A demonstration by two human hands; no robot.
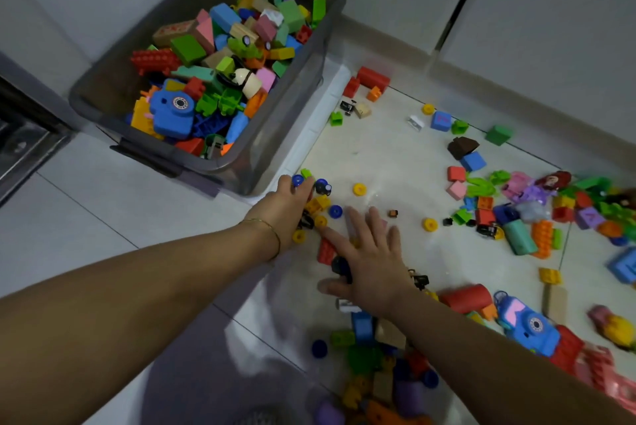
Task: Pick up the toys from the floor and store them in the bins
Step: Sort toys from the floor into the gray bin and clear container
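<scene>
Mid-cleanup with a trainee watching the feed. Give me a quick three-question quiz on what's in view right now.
1. True or false: the grey translucent plastic bin is empty.
2. Which hand shows straight, spread fingers? A) left hand B) right hand
3. How many blue plastic toy cameras are visible?

Key:
1. False. It holds many coloured blocks.
2. B.
3. Two. One is in the bin. The second is on the floor beside the right forearm.
</scene>
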